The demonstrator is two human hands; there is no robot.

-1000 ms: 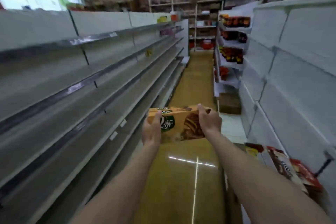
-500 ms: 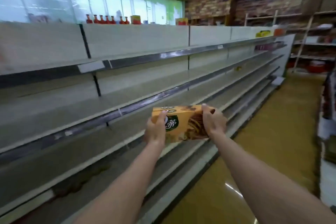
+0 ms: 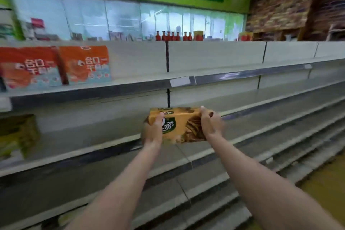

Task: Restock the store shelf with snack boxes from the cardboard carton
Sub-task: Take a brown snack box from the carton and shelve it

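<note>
Snack box point(image 3: 183, 125) held out between both hands: left hand point(image 3: 153, 131) gripping its left end, right hand point(image 3: 211, 126) gripping its right end. Shelf point(image 3: 242, 132) just beyond; orange packs point(image 3: 56, 66) up-left of the hands.

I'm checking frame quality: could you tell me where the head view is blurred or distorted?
Head view: the orange packages and yellow-green box at left are motion-smeared; the orange-brown snack box is sharper; the grey metal shelf edges bow from wide-angle distortion.
</note>
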